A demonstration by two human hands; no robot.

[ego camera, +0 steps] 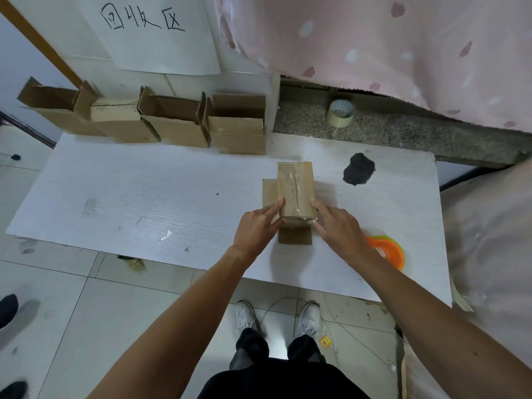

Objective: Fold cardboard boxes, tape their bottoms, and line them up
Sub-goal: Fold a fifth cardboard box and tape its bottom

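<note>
The box (296,191) sits on the white desk (144,197), a bit right of the middle. It is upside down, with its taped bottom facing up. Its flaps lie flat on the desk around it. The left hand (256,226) pinches the near left corner, thumb on top and fingers on the side. The right hand (336,223) lays mostly straight fingers on the near right side.

The box looks light and empty. The walls are thin card, stiff enough to stand but easy to dent, so a soft squeeze should do. I think the best hold is on two opposite walls, not the floppy flaps. The shiny tape may be slippery.

Four more boxes (172,122) stand in a row at the far edge of the desk.

The inside of the box and its far side are hidden. The clear tape is hard to see. An orange thing (388,249) is half hidden under the right wrist. I cannot tell what the black patch (359,172) is.
</note>
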